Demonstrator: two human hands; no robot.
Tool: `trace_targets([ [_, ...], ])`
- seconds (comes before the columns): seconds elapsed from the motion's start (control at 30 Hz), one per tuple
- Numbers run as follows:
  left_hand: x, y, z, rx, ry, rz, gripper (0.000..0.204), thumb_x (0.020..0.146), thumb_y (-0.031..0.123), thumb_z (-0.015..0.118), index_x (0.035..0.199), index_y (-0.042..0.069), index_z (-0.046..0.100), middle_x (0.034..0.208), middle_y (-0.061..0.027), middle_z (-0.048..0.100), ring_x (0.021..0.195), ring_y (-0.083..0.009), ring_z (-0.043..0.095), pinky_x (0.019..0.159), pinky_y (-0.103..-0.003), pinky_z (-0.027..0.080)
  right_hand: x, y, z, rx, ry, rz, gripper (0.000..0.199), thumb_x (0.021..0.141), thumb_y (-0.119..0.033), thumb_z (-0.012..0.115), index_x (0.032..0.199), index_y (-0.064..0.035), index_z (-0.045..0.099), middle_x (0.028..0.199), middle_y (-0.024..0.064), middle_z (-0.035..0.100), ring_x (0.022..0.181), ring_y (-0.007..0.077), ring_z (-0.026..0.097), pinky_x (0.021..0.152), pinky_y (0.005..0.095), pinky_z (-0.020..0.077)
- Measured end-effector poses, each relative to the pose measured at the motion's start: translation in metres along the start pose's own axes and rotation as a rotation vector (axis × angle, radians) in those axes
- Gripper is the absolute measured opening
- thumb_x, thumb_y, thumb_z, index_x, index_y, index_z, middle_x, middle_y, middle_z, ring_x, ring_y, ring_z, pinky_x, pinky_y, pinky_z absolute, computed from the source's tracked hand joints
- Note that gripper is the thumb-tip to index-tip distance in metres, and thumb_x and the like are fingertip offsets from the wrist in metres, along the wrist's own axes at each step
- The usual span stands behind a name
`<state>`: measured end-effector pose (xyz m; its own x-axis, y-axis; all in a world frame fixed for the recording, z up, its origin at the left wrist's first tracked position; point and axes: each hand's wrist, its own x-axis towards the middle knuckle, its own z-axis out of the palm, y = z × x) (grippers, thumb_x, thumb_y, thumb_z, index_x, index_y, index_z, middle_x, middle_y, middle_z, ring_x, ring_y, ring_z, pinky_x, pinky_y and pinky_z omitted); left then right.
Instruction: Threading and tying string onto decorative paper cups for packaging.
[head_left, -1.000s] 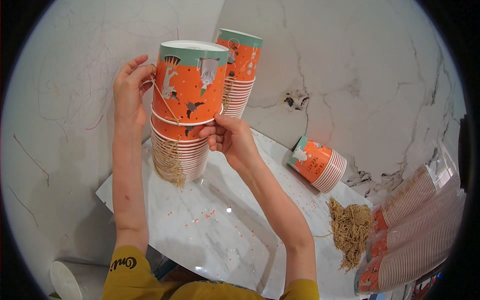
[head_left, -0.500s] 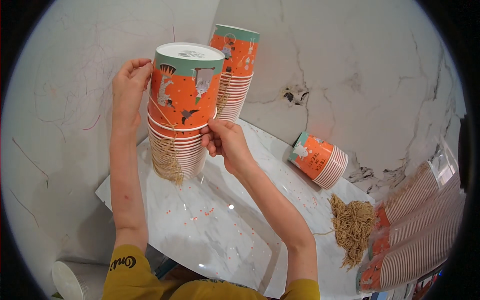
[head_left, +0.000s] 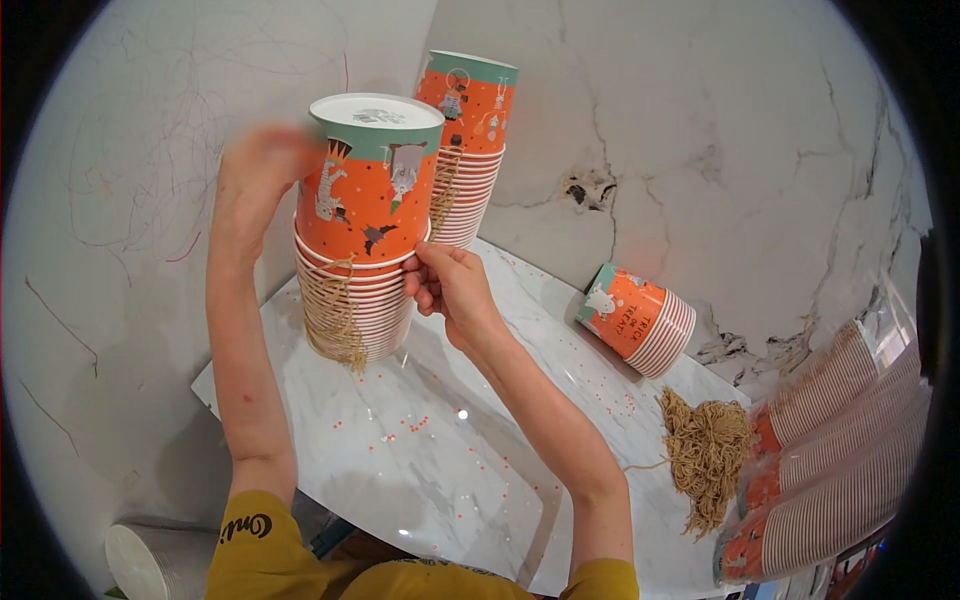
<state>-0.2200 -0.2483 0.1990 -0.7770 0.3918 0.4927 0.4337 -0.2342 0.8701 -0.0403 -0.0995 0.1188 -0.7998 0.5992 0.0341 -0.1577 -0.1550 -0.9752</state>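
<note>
A tall stack of upside-down paper cups [head_left: 365, 220], orange with a green band and cartoon figures, stands before me on the table. Tan string [head_left: 330, 305] lies in many loops around the rims on its lower left part. My right hand [head_left: 460, 285] is closed, thumb and finger pinching the rim of the top cup at its right side. Up beside the left of the top cup is my left hand [head_left: 250, 190]. Motion smears its fingers, so what they hold, if anything, does not show.
Behind stands a second cup stack [head_left: 470, 150] with string on it. A short stack [head_left: 645, 325] lies on its side. To the right are a tangled string bundle [head_left: 705, 450] and bagged cups [head_left: 840, 470]. Orange dots dot the marbled table [head_left: 420, 490]; walls rise behind.
My left hand has shifted slightly left and its fingers blur. The string strand that crossed the top cup's lower left side no longer shows there. My right hand has stayed at the rim.
</note>
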Motion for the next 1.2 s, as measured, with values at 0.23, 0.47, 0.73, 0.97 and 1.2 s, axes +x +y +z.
trace_targets([
  [0.23,0.000,-0.001,0.006,0.002,0.119,0.150,0.025,0.092,0.022,0.069,0.107,0.003,0.068,0.088,-0.0011,0.067,0.077,-0.0091,0.055,0.072,-0.027,0.045,-0.001,0.004,0.001,0.011,0.015,-0.009,0.026,0.102,-0.023,0.055,0.083,-0.0064,0.062,0.061,0.0011,0.062,0.043,0.0066,0.047,0.039,0.0229,0.0347],
  [0.47,-0.009,0.010,0.026,0.204,0.230,0.764,0.024,0.092,0.020,0.070,0.112,0.007,0.071,0.114,-0.0060,0.068,0.109,-0.0203,0.059,0.091,-0.035,0.048,-0.002,0.006,0.002,0.035,0.020,-0.018,0.027,0.102,-0.023,0.055,0.083,-0.0070,0.063,0.062,0.0008,0.062,0.044,0.0064,0.048,0.041,0.0227,0.0354],
  [0.73,-0.010,0.004,0.025,0.264,0.145,0.670,0.013,0.091,0.015,0.070,0.094,0.003,0.068,0.104,-0.0045,0.069,0.106,-0.0223,0.059,0.091,-0.035,0.047,-0.005,0.009,-0.001,0.019,0.008,-0.019,0.025,0.101,-0.024,0.058,0.082,-0.0075,0.063,0.063,0.0000,0.062,0.046,0.0050,0.048,0.043,0.0217,0.0368],
  [0.97,-0.013,0.006,0.024,0.293,0.138,0.647,0.013,0.091,0.015,0.070,0.092,0.003,0.068,0.101,-0.0042,0.068,0.104,-0.0219,0.059,0.091,-0.034,0.047,-0.007,0.014,0.001,0.012,0.013,-0.005,0.026,0.101,-0.024,0.057,0.082,-0.0082,0.063,0.063,0.0006,0.063,0.046,0.0051,0.048,0.043,0.0219,0.0369],
  [1.2,-0.015,0.008,0.026,0.234,0.122,0.524,0.015,0.092,0.016,0.068,0.093,0.001,0.067,0.102,-0.0042,0.068,0.105,-0.0201,0.058,0.092,-0.034,0.046,-0.010,0.025,0.000,0.029,-0.028,0.013,0.032,0.104,-0.029,0.053,0.082,-0.0078,0.061,0.063,0.0020,0.062,0.047,0.0071,0.049,0.043,0.0235,0.0365],
])
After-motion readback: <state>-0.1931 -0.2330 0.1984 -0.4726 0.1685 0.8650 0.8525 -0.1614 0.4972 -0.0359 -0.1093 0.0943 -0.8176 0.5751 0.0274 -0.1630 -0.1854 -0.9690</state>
